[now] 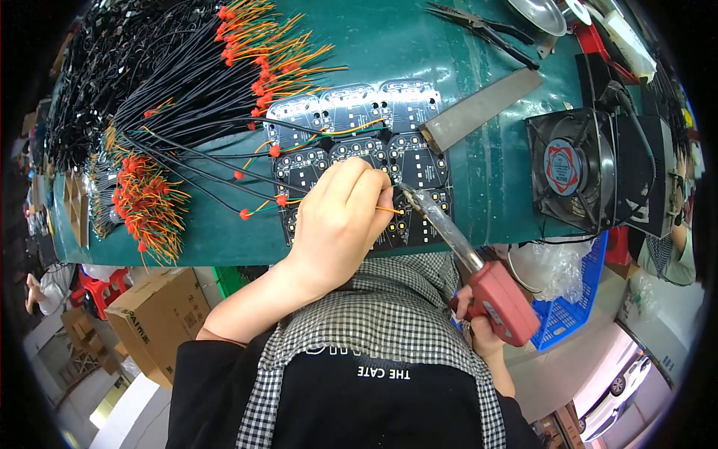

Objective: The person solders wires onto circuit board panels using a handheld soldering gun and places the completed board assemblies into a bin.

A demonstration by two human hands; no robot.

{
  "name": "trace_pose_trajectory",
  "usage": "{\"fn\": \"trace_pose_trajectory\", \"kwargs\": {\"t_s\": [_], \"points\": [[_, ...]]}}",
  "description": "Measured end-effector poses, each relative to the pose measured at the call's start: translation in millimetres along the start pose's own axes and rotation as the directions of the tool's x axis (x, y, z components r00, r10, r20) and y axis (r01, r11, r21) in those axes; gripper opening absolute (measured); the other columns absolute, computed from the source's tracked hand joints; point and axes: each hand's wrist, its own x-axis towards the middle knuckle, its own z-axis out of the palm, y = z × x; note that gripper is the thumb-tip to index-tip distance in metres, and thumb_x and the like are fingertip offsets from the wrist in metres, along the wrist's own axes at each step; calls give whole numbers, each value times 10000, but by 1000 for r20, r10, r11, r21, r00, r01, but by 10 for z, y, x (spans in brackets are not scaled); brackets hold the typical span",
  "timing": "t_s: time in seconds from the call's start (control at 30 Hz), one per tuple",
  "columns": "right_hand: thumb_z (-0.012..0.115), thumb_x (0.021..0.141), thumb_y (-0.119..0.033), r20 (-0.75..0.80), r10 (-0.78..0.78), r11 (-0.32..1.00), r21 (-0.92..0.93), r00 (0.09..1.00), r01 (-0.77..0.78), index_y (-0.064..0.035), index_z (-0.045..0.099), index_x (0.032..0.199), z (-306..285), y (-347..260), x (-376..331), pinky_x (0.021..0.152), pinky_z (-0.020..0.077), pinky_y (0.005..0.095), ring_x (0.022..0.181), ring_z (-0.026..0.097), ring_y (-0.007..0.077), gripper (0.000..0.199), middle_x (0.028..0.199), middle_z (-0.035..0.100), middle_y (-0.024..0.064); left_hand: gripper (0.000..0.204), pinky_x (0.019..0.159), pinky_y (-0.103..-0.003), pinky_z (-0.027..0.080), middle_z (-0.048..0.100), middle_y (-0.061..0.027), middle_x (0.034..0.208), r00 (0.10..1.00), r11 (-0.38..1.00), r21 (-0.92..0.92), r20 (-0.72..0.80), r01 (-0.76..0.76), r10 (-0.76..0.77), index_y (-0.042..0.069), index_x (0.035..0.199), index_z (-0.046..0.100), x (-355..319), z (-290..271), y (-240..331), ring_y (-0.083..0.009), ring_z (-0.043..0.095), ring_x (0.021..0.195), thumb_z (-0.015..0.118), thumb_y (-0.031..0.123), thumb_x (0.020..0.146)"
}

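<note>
My left hand (pixel 338 213) lies over a panel of black circuit boards (pixel 422 168) dotted with small pale LEDs. Its fingers are pinched on a thin orange wire (pixel 387 210), whose end reaches a board near the lower middle. In my right hand (pixel 485 331) is a red soldering gun (pixel 502 303). The gun's tip points up and left, right by my left fingertips; whether it touches the board I cannot tell. Several black cables (pixel 206 161) with red-orange collars run from the left onto the panel, some with wire ends on the boards.
Bundles of black cables (pixel 168 71) fill the table's left side, orange wire ends (pixel 153 198) hanging near its front edge. A flat metal bar (pixel 482 111) lies beside the panel, pliers (pixel 490 34) beyond it. A fan (pixel 572 172) stands at right; a blue crate (pixel 576 299) is below.
</note>
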Motion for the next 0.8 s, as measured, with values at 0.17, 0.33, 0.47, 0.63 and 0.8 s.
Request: {"fn": "trace_pose_trajectory", "kwargs": {"t_s": [0.17,0.33,0.47,0.63,0.8], "points": [[692,745,-422,-32,217,857,484,976,-174,9,462,1192,21,-288,73,572,433,267,667,536,136,662,1081,576,123,167,580,-314,440,535,-88,736,1000,1000,-7,0,2,-2,10,767,539,-2,5,-6,-237,545,651,651,-46,656],[655,746,-501,-11,198,880,443,980,-173,9,471,1178,29,-301,95,587,400,253,671,515,120,693,1118,555,114,194,626,-324,433,530,-80,742,999,999,35,35,19,-20,19,787,542,42,-68,61,-246,536,688,659,-36,643],[648,746,-513,-43,190,885,440,981,-152,8,476,1171,29,-290,93,590,390,251,661,510,119,694,1118,556,110,190,670,-332,427,542,-69,747,993,997,58,107,-50,44,30,784,565,121,-265,20,-240,537,717,666,-30,635],[645,749,-511,-8,182,888,430,983,-161,7,467,1180,40,-288,126,595,387,254,659,507,122,698,1116,555,117,110,651,-330,422,567,-51,738,983,976,-199,175,91,-56,51,784,597,173,-307,-77,-224,539,722,654,25,694],[635,755,-517,-2,171,898,412,985,-155,9,470,1173,83,-305,160,606,390,254,665,510,126,691,1118,552,130,119,614,-323,422,566,-60,696,974,965,-183,159,189,-160,43,795,602,165,-211,-78,-224,543,672,663,27,695]]}}
